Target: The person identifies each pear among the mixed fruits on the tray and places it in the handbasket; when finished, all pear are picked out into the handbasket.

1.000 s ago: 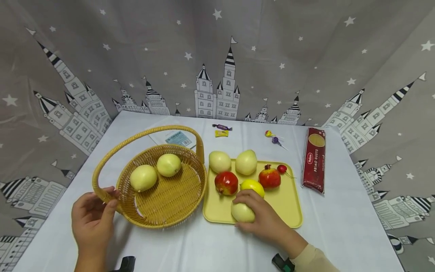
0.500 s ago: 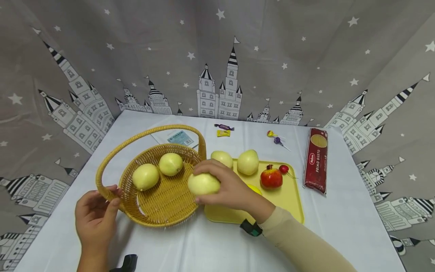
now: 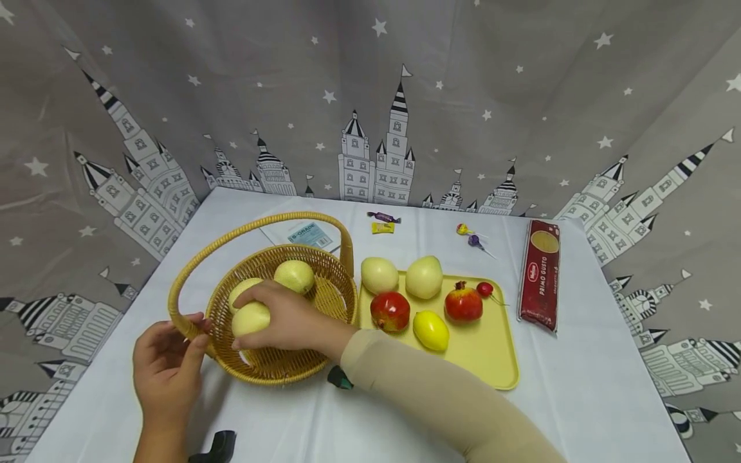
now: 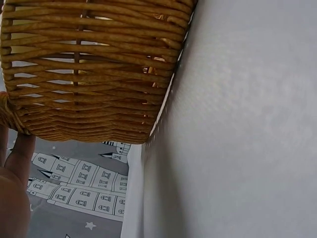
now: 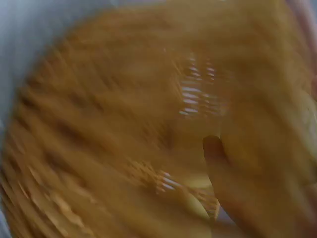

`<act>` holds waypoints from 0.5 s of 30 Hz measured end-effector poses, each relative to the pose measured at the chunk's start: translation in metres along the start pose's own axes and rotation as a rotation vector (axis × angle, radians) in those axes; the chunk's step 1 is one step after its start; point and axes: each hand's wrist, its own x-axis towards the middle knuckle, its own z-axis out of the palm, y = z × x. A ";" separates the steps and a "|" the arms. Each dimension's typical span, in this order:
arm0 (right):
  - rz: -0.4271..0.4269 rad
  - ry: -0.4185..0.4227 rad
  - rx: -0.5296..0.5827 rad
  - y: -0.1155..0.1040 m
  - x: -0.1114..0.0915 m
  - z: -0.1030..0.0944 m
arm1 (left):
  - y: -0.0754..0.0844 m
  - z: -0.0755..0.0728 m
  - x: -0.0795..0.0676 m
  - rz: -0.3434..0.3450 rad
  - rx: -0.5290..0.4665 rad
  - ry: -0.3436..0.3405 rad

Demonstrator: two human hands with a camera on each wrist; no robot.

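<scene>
My left hand point(image 3: 168, 366) pinches the base of the handle point(image 3: 186, 329) of a wicker basket point(image 3: 272, 381) between thumb and fingers. The left wrist view shows the woven side point(image 4: 89, 64) with fingertips point(image 4: 22, 153) touching it. Inside the basket, my right hand point(image 3: 295, 325) grips a pale yellow-green round fruit point(image 3: 250, 319). A similar fruit point(image 3: 240, 290) lies partly hidden behind it, and another point(image 3: 294, 276) sits farther back in the basket. The right wrist view is blurred; basket weave point(image 5: 99, 99) fills most of it.
Right of the basket, a yellow tray point(image 3: 486, 360) carries two pale fruits point(image 3: 424, 278), two pomegranates point(image 3: 390, 311), a lemon point(image 3: 431, 330) and a small red cherry-like fruit point(image 3: 484, 289). Candies point(image 3: 383, 227), lollipops point(image 3: 475, 240), a red spaghetti pack point(image 3: 539, 273) and a flat packet point(image 3: 309, 235) lie around.
My right hand has carried the pale fruit from the tray's front leftwards, over the rim and into the basket. The left hand stays at the handle.
</scene>
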 end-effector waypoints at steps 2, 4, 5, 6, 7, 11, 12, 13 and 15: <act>0.015 -0.017 -0.034 0.004 -0.002 0.014 | 0.000 0.000 0.000 -0.001 -0.002 0.002; 0.030 -0.034 -0.056 0.007 -0.004 0.025 | 0.000 0.001 -0.001 -0.003 -0.003 0.006; 0.037 -0.040 -0.063 0.008 -0.005 0.029 | -0.001 0.000 -0.001 -0.006 0.004 0.009; 0.043 -0.043 -0.070 0.009 -0.006 0.033 | -0.001 0.000 -0.002 -0.008 0.001 0.013; 0.047 -0.046 -0.078 0.011 -0.006 0.036 | -0.001 0.000 -0.002 -0.010 0.001 0.015; 0.061 -0.058 -0.091 0.013 -0.006 0.040 | -0.003 -0.001 -0.003 -0.018 -0.005 0.025; 0.061 -0.062 -0.095 0.014 -0.005 0.040 | -0.003 0.000 -0.003 -0.017 -0.006 0.025; 0.060 -0.066 -0.098 0.014 -0.005 0.040 | -0.003 0.000 -0.003 -0.017 -0.002 0.024; 0.058 -0.068 -0.104 0.015 -0.005 0.040 | -0.003 0.000 -0.003 -0.019 -0.002 0.026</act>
